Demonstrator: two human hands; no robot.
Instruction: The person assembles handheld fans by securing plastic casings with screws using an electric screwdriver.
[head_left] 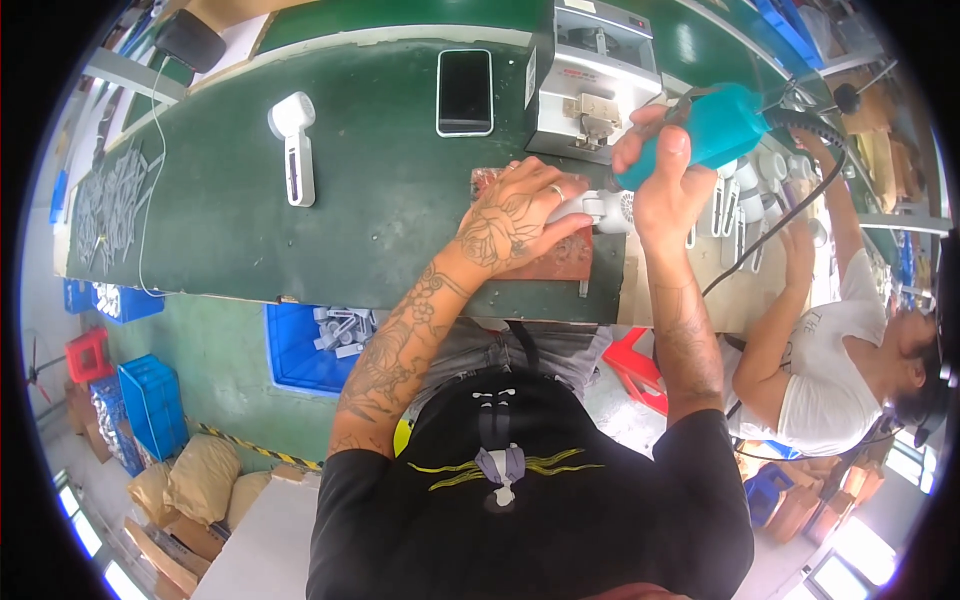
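My left hand (518, 218) is closed on a white handheld fan (606, 211), pressing it onto a reddish work pad (560, 262) on the green bench. The fan's round grille head points right, while its handle is mostly under my fingers. Above that head, my right hand (672, 185) grips a teal electric screwdriver (722, 128) with a dark cord. The screwdriver's tip cannot be made out. Another white fan (297, 150) lies apart on the left side of the bench.
A grey metal machine (590, 75) stands behind the pad, with a phone (465, 92) beside it. More fans (745, 200) lie to the right, near a co-worker's arms. Grey strips (115, 205) pile at far left. A blue bin (300, 350) of parts sits below the bench.
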